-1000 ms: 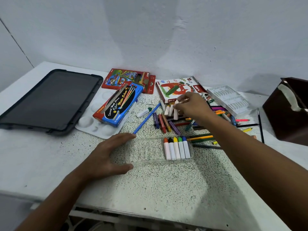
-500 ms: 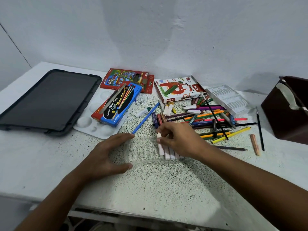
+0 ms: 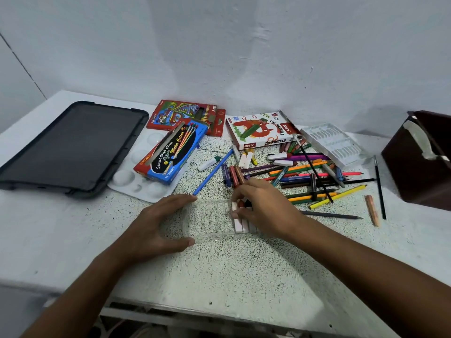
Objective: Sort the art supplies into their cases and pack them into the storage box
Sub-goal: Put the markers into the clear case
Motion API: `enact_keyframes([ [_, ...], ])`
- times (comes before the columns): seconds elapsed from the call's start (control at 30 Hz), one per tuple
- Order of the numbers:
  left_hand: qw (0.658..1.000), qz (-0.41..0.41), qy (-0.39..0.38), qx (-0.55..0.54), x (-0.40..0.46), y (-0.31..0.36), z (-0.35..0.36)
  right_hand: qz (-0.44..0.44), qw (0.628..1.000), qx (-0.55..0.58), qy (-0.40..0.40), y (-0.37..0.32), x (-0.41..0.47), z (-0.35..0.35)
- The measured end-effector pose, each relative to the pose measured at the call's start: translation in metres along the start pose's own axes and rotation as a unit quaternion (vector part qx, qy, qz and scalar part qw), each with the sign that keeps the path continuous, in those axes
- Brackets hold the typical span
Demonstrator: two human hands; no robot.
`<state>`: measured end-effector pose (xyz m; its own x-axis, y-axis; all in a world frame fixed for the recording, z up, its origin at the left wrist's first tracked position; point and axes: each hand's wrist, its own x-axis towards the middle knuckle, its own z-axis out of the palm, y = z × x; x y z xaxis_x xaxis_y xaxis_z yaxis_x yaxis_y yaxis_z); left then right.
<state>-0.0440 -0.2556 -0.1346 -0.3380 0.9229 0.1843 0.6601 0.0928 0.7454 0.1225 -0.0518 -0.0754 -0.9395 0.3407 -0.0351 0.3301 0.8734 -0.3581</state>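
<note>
A clear plastic pastel tray point(image 3: 210, 218) lies on the speckled table in front of me. My left hand point(image 3: 156, 228) grips its left end between thumb and forefinger. My right hand point(image 3: 266, 208) covers the tray's right end, with its fingertips pinched on the oil pastels point(image 3: 238, 223) that lie side by side there; most of that row is hidden under the hand. Behind are the oil pastels box point(image 3: 258, 132), a blue water colour box point(image 3: 173, 154) and a red pencil box point(image 3: 183, 114). Loose pencils and pastels point(image 3: 305, 176) lie scattered to the right.
A black lid point(image 3: 70, 145) lies at the far left, with a white paint palette point(image 3: 131, 176) beside it under the blue box. A white ribbed insert point(image 3: 334, 145) sits at the back right. A dark brown box point(image 3: 422, 157) stands at the right edge.
My right hand came back from the loose pile near the oil pastels box to the clear tray and now rests on the pastel row. My left hand has stayed on the tray.
</note>
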Motion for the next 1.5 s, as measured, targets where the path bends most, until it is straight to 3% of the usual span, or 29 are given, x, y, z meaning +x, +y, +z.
enact_keyframes([
  [0.47,1.000,0.003,-0.007,0.002,0.001,-0.001,0.000,-0.005,1.000,0.008,-0.004,0.010,-0.002,0.001],
  [0.6,1.000,0.004,-0.009,0.003,0.000,-0.001,-0.001,0.068,0.992,0.083,0.073,0.026,0.019,-0.030],
  [0.67,1.000,0.005,-0.011,0.003,0.001,-0.002,-0.001,0.133,0.985,0.035,0.102,0.052,0.035,-0.045],
  [0.77,1.000,0.004,-0.010,0.002,0.001,-0.001,-0.001,0.191,0.975,-0.075,0.080,0.090,0.052,-0.058],
  [0.87,1.000,0.004,-0.008,0.003,0.001,-0.001,0.000,0.181,0.979,-0.091,0.032,0.102,0.054,-0.058],
  [1.5,1.000,0.001,-0.004,0.003,0.000,-0.002,0.000,0.098,0.982,-0.158,0.019,0.117,0.052,-0.047],
])
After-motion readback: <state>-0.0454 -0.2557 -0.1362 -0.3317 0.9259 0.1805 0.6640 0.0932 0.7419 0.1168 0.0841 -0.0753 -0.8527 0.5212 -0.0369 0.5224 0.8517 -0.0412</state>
